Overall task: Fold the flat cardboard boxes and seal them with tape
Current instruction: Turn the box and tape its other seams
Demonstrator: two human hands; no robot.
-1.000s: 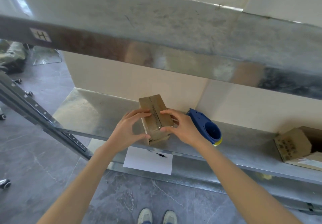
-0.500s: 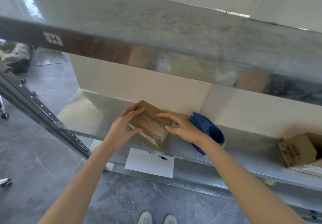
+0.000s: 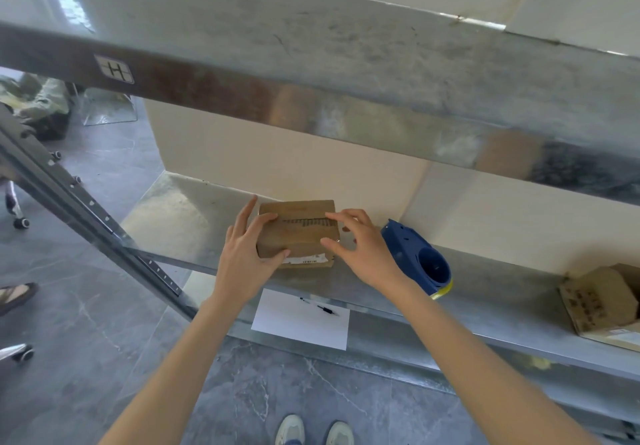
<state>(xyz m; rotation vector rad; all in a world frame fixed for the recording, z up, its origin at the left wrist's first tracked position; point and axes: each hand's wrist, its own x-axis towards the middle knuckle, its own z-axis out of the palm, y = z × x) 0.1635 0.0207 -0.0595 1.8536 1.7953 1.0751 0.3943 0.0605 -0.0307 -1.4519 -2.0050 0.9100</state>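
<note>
Nearest the camera, two light shoes (image 3: 314, 431) stand on the grey marbled floor (image 3: 86, 358). Just beyond them, a white sheet of paper (image 3: 300, 324) lies flat on a lower level under the front edge of the metal shelf (image 3: 180, 216), with a pen (image 3: 320, 307) resting on its far part.

Both bare forearms reach forward to the shelf. The cardboard box (image 3: 301, 233) sits closed on the shelf surface, near the front edge, long side facing the person; a white label shows on its front face and a dark printed strip runs across its top.

- Left hand (image 3: 246, 254): grasps the left end of the cardboard box, thumb on the front edge, fingers laid over the top.
- Right hand (image 3: 363, 250): released, fingers spread and lightly bent; the thumb and index tips touch the right part of the box top.

A blue tape dispenser (image 3: 415, 257) lies on the shelf just beside the right hand. A second box (image 3: 602, 302), flaps partly open, sits well apart at the right edge of view.

Behind stands a cream wall (image 3: 277, 167). An upper shelf (image 3: 346, 63) crosses above, bearing a tag marked H (image 3: 114, 69)
</note>
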